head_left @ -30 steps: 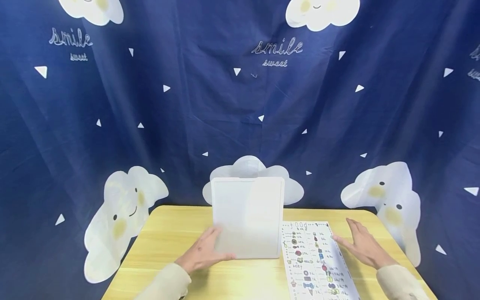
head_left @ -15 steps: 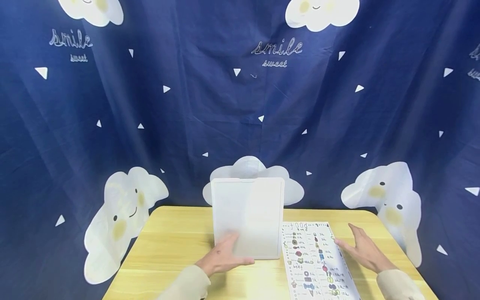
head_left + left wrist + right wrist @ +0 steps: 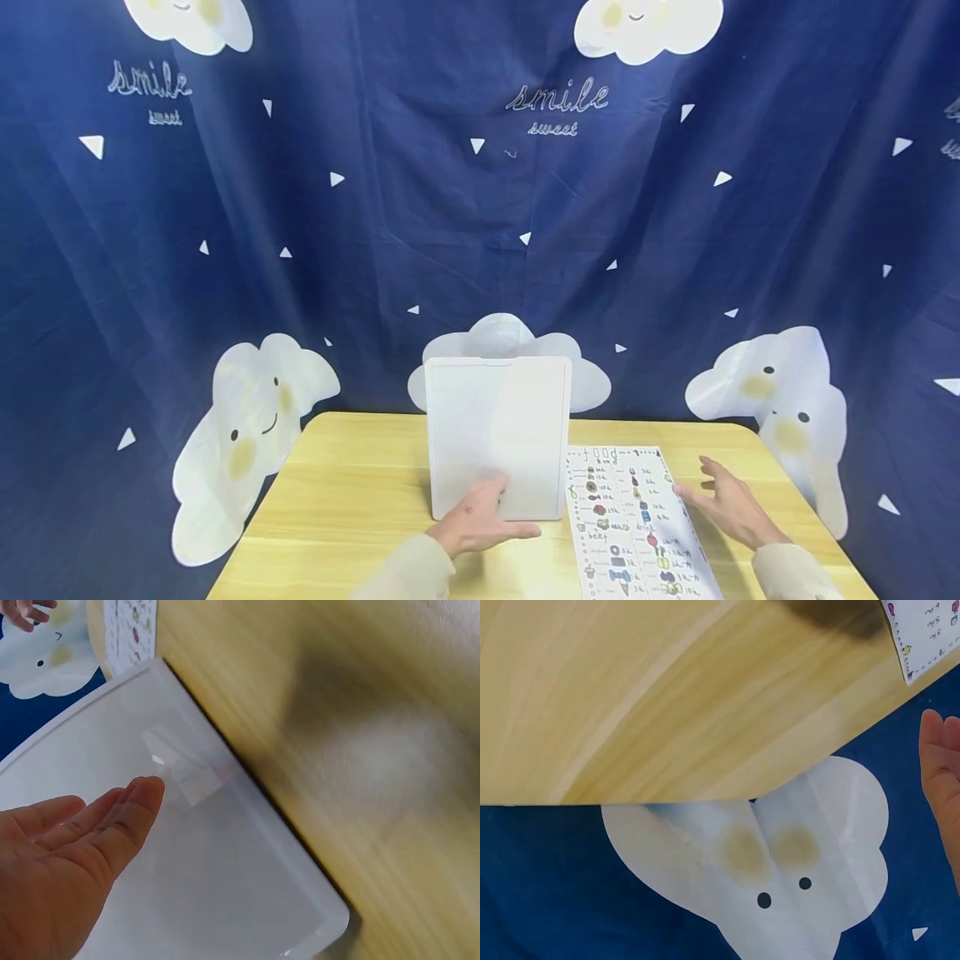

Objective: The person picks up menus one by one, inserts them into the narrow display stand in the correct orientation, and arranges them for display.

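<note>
A white rectangular panel (image 3: pixel 495 417) with a raised rim and rounded corners stands upright near the middle of the table. My left hand (image 3: pixel 480 518) is in front of its lower part, fingers extended and thumb pointing right. In the left wrist view, the fingers of that hand (image 3: pixel 71 870) overlap the glossy face of the panel (image 3: pixel 240 885), with nothing in their grasp. To the right lies a paper sheet (image 3: pixel 628 533) headed "food", with small coloured drawings and handwritten prices. Beside the sheet's right edge my right hand (image 3: pixel 731 504) hovers, fingers spread and holding nothing.
The light wood table (image 3: pixel 337 500) has rounded far corners. Behind it hangs a dark blue curtain (image 3: pixel 420 208) with white clouds, small triangles and "smile sweet" lettering. The panel's top rises in front of a cloud print.
My left hand has moved right along the lower front of the panel, from its left edge towards its middle. The right hand has shifted slightly; panel and sheet stay put.
</note>
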`<act>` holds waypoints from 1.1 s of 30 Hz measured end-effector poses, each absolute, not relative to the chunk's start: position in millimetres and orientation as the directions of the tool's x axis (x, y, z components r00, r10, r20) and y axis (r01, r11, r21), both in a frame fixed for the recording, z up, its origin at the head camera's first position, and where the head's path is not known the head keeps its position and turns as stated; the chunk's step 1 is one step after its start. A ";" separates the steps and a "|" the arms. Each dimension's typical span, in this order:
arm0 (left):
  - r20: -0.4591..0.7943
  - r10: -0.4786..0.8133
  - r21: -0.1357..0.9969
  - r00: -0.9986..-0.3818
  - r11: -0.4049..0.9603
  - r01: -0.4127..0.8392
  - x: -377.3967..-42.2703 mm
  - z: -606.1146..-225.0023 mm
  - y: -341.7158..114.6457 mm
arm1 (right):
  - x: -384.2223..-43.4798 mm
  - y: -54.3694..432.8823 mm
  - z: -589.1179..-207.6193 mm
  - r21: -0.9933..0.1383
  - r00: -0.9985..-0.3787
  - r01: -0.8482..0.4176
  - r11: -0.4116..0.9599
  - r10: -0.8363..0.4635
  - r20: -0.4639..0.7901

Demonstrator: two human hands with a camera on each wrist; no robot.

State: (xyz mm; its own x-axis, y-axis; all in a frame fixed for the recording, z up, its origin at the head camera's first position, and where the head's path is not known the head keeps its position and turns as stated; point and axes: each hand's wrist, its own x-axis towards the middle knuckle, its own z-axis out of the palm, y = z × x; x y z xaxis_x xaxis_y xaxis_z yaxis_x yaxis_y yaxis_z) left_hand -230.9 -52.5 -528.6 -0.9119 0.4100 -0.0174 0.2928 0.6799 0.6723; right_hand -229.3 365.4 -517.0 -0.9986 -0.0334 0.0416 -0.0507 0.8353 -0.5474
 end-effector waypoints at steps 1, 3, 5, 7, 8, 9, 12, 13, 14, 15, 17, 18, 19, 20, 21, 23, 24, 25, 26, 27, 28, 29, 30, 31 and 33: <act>-0.021 0.407 0.679 -0.913 0.676 0.286 -230.9 -530.3 -50.3 | -230.5 365.5 -517.2 -0.551 -0.999 -0.045 0.833 -0.032 0.033; -0.032 0.402 0.691 -0.915 0.670 0.270 -230.4 -532.9 -46.1 | -232.3 366.0 -518.1 -0.557 -0.999 -0.035 0.830 -0.030 0.017; -0.039 0.403 0.710 -0.914 0.655 0.258 -230.1 -536.0 -42.3 | -233.7 366.6 -519.5 -0.562 -1.000 -0.027 0.827 -0.024 0.012; -0.051 0.404 0.724 -0.914 0.645 0.245 -229.3 -539.0 -38.6 | -234.2 367.7 -522.1 -0.570 -1.000 -0.021 0.821 -0.022 0.005; -0.054 0.405 0.729 -0.913 0.641 0.241 -229.0 -540.2 -36.7 | -234.5 368.2 -523.5 -0.573 -1.000 -0.021 0.819 -0.023 0.004; -0.055 0.407 0.733 -0.912 0.637 0.239 -228.7 -541.1 -34.9 | -234.6 368.6 -525.1 -0.579 -1.000 -0.019 0.815 -0.022 0.002; -0.063 0.399 0.732 -0.915 0.642 0.229 -227.8 -545.3 -29.6 | -235.0 369.6 -530.2 -0.603 -1.000 -0.018 0.797 -0.029 -0.009; -0.063 0.397 0.736 -0.916 0.638 0.226 -227.5 -546.3 -27.9 | -235.2 369.7 -531.5 -0.610 -0.999 -0.017 0.792 -0.032 -0.014; -0.064 0.395 0.736 -0.917 0.638 0.224 -227.3 -547.6 -26.2 | -235.3 369.6 -532.5 -0.616 -0.999 -0.015 0.787 -0.034 -0.019; -0.062 0.393 0.734 -0.917 0.641 0.226 -227.3 -548.9 -24.5 | -235.3 369.6 -533.6 -0.624 -0.999 -0.008 0.781 -0.030 -0.026; -0.064 0.395 0.737 -0.917 0.638 0.223 -227.0 -551.3 -21.2 | -235.5 369.3 -534.8 -0.634 -0.999 0.001 0.773 -0.029 -0.036; -0.066 0.396 0.738 -0.916 0.637 0.223 -227.1 -551.8 -19.6 | -235.7 369.3 -535.3 -0.636 -0.999 0.005 0.772 -0.027 -0.041; -0.072 0.396 0.735 -0.915 0.641 0.220 -227.0 -552.4 -18.0 | -236.0 369.3 -535.9 -0.639 -0.999 0.011 0.769 -0.024 -0.046; -0.076 0.397 0.733 -0.915 0.645 0.219 -227.1 -553.0 -16.4 | -236.4 369.2 -536.3 -0.641 -0.999 0.016 0.767 -0.021 -0.050; -0.080 0.396 0.731 -0.915 0.647 0.216 -227.3 -553.6 -14.7 | -236.9 369.2 -536.7 -0.644 -0.998 0.021 0.765 -0.018 -0.054; -0.092 0.392 0.730 -0.915 0.652 0.206 -227.3 -553.9 -11.1 | -238.1 369.2 -537.8 -0.648 -0.998 0.026 0.761 -0.018 -0.061; -0.094 0.389 0.732 -0.916 0.651 0.201 -227.4 -554.0 -9.2 | -238.7 369.3 -538.4 -0.649 -0.998 0.027 0.760 -0.020 -0.064; -0.099 0.387 0.735 -0.917 0.650 0.195 -227.6 -554.5 -7.2 | -239.1 369.4 -539.3 -0.654 -0.997 0.031 0.756 -0.018 -0.068; -0.101 0.384 0.739 -0.918 0.647 0.190 -227.6 -554.7 -5.0 | -239.3 369.4 -540.1 -0.658 -0.997 0.036 0.753 -0.015 -0.072; -0.103 0.379 0.740 -0.920 0.647 0.183 -227.8 -555.3 -2.7 | -239.5 369.6 -541.2 -0.660 -0.997 0.041 0.750 -0.012 -0.075; -0.105 0.376 0.743 -0.921 0.645 0.179 -227.8 -555.3 -0.3 | -239.7 369.9 -542.4 -0.661 -0.997 0.046 0.749 -0.009 -0.079; -0.110 0.373 0.746 -0.921 0.644 0.171 -228.1 -555.8 2.1 | -240.0 370.2 -543.5 -0.662 -0.997 0.047 0.748 -0.008 -0.081; -0.114 0.369 0.751 -0.922 0.640 0.164 -228.3 -556.3 4.5 | -239.9 370.6 -545.0 -0.663 -0.997 0.051 0.747 -0.005 -0.082; -0.116 0.365 0.753 -0.924 0.639 0.158 -228.6 -557.2 6.8 | -240.0 370.9 -546.3 -0.662 -0.996 0.057 0.747 0.000 -0.086; -0.112 0.359 0.760 -0.927 0.632 0.152 -228.8 -558.2 11.7 | -240.0 371.3 -547.8 -0.657 -0.996 0.063 0.751 0.002 -0.093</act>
